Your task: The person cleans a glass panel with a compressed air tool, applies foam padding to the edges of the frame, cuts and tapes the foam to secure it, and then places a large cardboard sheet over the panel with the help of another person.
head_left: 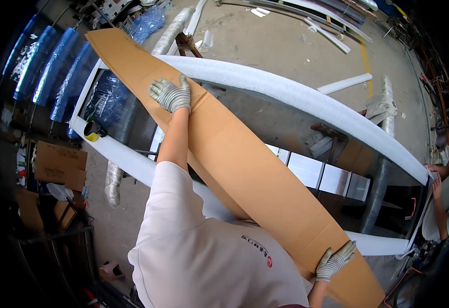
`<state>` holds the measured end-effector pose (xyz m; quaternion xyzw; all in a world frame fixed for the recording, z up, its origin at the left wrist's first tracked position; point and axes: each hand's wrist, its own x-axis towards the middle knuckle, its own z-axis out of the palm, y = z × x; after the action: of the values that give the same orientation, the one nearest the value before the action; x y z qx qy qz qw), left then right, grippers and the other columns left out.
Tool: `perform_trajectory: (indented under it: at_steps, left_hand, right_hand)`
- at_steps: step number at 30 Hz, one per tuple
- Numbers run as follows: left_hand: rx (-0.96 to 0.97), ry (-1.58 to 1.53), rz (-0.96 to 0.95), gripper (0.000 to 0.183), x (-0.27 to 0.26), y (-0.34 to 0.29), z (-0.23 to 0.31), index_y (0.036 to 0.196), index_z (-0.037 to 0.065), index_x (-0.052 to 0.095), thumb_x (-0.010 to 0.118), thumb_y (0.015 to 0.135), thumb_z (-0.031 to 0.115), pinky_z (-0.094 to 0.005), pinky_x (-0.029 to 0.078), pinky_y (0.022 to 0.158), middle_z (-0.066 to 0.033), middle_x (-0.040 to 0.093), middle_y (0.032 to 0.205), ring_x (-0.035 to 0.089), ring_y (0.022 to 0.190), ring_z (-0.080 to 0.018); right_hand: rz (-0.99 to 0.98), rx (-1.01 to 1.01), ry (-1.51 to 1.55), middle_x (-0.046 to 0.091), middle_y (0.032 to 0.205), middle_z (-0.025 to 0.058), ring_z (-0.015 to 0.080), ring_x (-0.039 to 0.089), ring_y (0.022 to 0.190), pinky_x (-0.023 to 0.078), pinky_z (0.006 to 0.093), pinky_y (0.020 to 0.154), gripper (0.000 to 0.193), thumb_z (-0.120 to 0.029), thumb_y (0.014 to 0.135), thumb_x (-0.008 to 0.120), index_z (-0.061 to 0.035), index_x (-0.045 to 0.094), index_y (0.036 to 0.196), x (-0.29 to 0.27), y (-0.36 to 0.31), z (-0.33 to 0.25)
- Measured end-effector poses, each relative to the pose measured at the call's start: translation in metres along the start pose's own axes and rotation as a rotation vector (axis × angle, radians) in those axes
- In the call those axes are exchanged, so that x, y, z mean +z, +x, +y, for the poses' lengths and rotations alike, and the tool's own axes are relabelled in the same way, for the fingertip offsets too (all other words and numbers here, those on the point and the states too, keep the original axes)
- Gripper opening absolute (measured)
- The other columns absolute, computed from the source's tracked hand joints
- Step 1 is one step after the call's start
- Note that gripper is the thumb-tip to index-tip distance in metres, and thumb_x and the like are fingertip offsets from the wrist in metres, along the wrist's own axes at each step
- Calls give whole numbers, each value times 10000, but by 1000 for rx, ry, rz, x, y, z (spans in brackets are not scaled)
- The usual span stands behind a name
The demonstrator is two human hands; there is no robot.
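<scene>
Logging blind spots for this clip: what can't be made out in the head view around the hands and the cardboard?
- Cardboard sheet: its lower right end is cut off by the picture's bottom edge.
- Right hand: palm side lies on the cardboard; the wrist leaves the frame.
- Left hand: its palm is pressed flat on the cardboard, unseen.
- Glass panel: the middle is covered by the cardboard.
- Other person's hand: at the dark rim, too small for detail.

Foam-edged frame (306, 97), long cardboard sheet (235, 159) lying across
</scene>
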<state>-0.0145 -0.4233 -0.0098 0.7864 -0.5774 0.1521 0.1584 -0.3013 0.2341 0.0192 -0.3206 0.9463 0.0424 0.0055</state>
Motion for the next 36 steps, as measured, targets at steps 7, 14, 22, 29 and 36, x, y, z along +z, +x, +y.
perform_trajectory:
  at_steps: [7,14,22,29,36]
  left_hand:
    - [65,-150,-40,775,40,8,-14,1335,9,425,377,848,609,-456,107,1121,-242,322,1421,243,1346,-373]
    - [893,-535,-323,438,-35,0,-9,1166,10,570,437,915,343,-408,267,1069,-189,528,1255,422,1225,-350]
    - [1098,-255,13,483,-10,-26,-74,1336,36,410,364,926,287,-482,170,1107,-156,384,1403,329,1298,-343]
    - [992,-312,84,512,14,-58,-65,1379,82,368,395,915,295,-479,195,1100,-158,358,1417,324,1294,-350]
    - [1019,-536,91,356,-3,-33,-72,1165,38,569,423,915,247,-464,290,1053,-167,527,1253,442,1187,-355]
  right_hand:
    - [87,63,-43,191,1454,287,423,146,1366,68,516,1108,837,-507,847,367,94,170,1395,4,3,-7]
    - [112,-1,139,241,1433,284,432,186,1348,101,519,1106,804,-446,811,487,89,256,1366,-15,1,0]
    - [55,-46,167,278,1409,284,457,222,1319,113,541,1094,817,-469,785,523,52,274,1363,-14,-22,-23]
    - [294,0,100,337,1357,263,437,276,1286,144,560,1079,844,-496,711,570,42,329,1314,11,-26,-30]
    - [547,-5,314,505,1180,211,383,486,1103,369,512,970,559,-298,692,679,-22,485,1138,-19,-32,-51]
